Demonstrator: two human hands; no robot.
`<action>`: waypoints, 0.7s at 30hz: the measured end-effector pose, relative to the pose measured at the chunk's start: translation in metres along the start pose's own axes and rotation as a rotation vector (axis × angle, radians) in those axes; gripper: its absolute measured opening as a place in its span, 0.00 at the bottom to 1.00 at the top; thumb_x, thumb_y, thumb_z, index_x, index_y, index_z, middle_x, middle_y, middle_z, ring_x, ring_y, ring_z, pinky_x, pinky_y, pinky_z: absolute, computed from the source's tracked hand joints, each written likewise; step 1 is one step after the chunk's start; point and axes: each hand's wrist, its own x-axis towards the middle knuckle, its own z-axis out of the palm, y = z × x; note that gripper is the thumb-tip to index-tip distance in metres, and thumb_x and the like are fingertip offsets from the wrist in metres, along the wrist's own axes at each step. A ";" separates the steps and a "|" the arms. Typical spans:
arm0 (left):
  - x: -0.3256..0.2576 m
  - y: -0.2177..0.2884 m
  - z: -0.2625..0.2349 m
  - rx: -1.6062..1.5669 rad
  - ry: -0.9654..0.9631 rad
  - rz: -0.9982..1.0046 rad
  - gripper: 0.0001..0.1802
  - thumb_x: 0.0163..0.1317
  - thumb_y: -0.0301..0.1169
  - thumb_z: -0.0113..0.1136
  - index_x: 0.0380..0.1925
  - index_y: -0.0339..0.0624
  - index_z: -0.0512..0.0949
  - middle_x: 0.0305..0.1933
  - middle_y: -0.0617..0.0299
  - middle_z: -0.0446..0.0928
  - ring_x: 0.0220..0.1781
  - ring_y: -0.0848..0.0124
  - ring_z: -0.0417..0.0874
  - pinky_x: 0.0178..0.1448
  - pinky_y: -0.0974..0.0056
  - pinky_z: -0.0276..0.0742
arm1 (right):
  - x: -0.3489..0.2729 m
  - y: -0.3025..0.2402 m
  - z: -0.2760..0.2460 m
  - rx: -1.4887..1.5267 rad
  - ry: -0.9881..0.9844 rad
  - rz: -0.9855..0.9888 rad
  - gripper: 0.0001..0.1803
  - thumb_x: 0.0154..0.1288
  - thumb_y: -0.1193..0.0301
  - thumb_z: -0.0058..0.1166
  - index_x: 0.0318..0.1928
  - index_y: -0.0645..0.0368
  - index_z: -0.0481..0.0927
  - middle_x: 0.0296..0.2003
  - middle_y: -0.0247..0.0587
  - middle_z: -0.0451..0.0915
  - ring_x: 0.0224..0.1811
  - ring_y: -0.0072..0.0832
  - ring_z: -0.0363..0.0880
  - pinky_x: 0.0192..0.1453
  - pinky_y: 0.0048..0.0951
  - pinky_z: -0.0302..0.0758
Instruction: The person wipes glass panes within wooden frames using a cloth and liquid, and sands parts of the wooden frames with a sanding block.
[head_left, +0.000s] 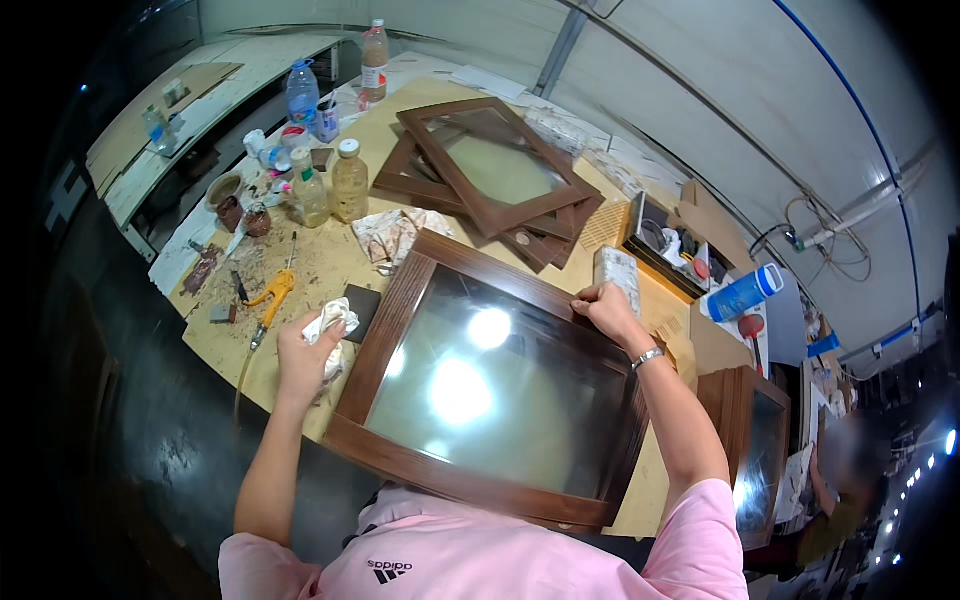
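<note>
A person's left hand clutches a cloth left of the glazed frame on the bench; the right hand curls at the frame's far rail, its grip unclear from here.

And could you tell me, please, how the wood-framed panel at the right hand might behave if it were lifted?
The panel is likely stiff, as its wooden rails form a closed rectangle. It may feel fairly heavy, since those rails are broad and surround a large pane. The pane's bright reflections suggest glass, so it could be fragile if knocked.
</note>
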 end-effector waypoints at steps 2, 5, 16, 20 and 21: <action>-0.001 -0.004 -0.004 -0.019 0.021 -0.021 0.11 0.62 0.26 0.67 0.41 0.30 0.82 0.29 0.67 0.79 0.28 0.83 0.73 0.31 0.74 0.68 | -0.001 -0.001 0.004 -0.053 0.001 -0.028 0.15 0.55 0.67 0.62 0.36 0.69 0.86 0.31 0.58 0.84 0.36 0.47 0.84 0.47 0.37 0.77; -0.003 0.002 -0.003 -0.079 0.045 -0.046 0.11 0.63 0.26 0.66 0.42 0.30 0.82 0.29 0.68 0.78 0.27 0.84 0.73 0.30 0.73 0.68 | -0.011 0.005 0.008 -0.065 0.035 -0.092 0.18 0.56 0.65 0.63 0.40 0.68 0.86 0.40 0.57 0.84 0.44 0.49 0.82 0.53 0.38 0.76; 0.014 -0.020 0.010 0.075 -0.169 -0.058 0.19 0.57 0.29 0.70 0.48 0.35 0.80 0.37 0.59 0.83 0.34 0.72 0.82 0.38 0.67 0.76 | -0.192 0.150 0.038 0.072 0.446 0.522 0.30 0.61 0.57 0.64 0.47 0.78 0.77 0.38 0.54 0.83 0.43 0.35 0.82 0.47 0.32 0.76; -0.017 -0.027 0.031 0.461 -0.179 0.191 0.16 0.52 0.24 0.68 0.42 0.41 0.77 0.42 0.54 0.75 0.48 0.53 0.79 0.51 0.59 0.74 | -0.232 0.107 0.074 0.545 0.284 0.561 0.20 0.68 0.64 0.58 0.37 0.76 0.77 0.29 0.39 0.77 0.33 0.25 0.73 0.38 0.29 0.71; -0.018 -0.028 0.028 0.452 -0.195 0.174 0.16 0.51 0.22 0.67 0.42 0.40 0.77 0.41 0.54 0.75 0.47 0.54 0.79 0.51 0.60 0.74 | -0.234 0.099 0.082 0.496 0.339 0.561 0.19 0.68 0.65 0.57 0.34 0.74 0.76 0.27 0.37 0.75 0.31 0.24 0.70 0.37 0.30 0.70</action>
